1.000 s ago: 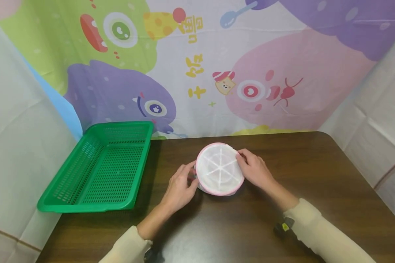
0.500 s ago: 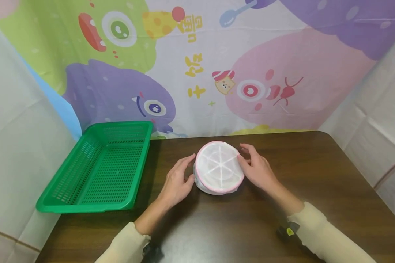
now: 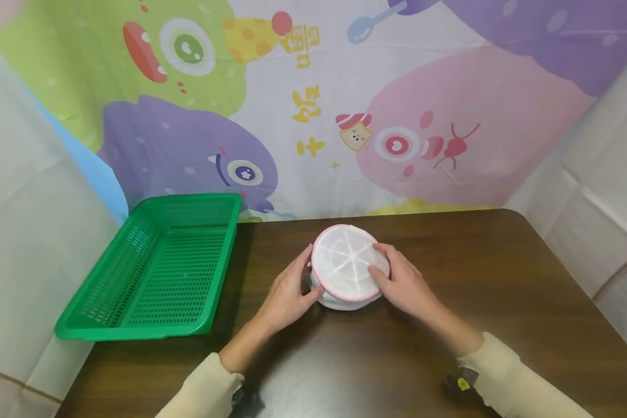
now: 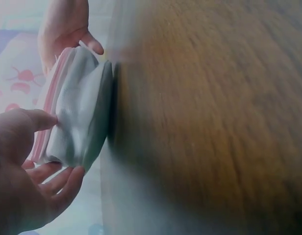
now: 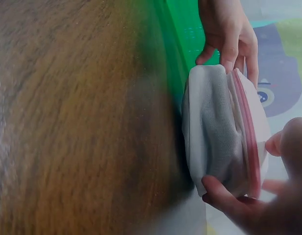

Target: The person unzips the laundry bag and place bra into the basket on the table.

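Note:
A round white mesh laundry bag (image 3: 349, 261), with a pink zip edge and pale spoke-like bands on its top, sits at the middle of the table. My left hand (image 3: 286, 297) holds its left side, thumb at the lower rim. From the other side, my right hand (image 3: 404, 283) grips it, with the thumb over the top face. In the left wrist view, the bag's soft grey-white side wall (image 4: 75, 105) sags in folds, and the left fingers curl at its lower edge. The right wrist view shows the pink zip (image 5: 250, 142) running round the rim.
A green plastic basket (image 3: 224, 273) with slotted walls stands to the left on the brown wooden table (image 3: 480, 267). Behind hangs a cartoon-printed cloth (image 3: 271, 116). Pale sheets (image 3: 601, 191) flank the table on both sides.
Both hands loosen from the bag and then close on it again. The right thumb has come further over the top, and the spoke bands have turned slightly.

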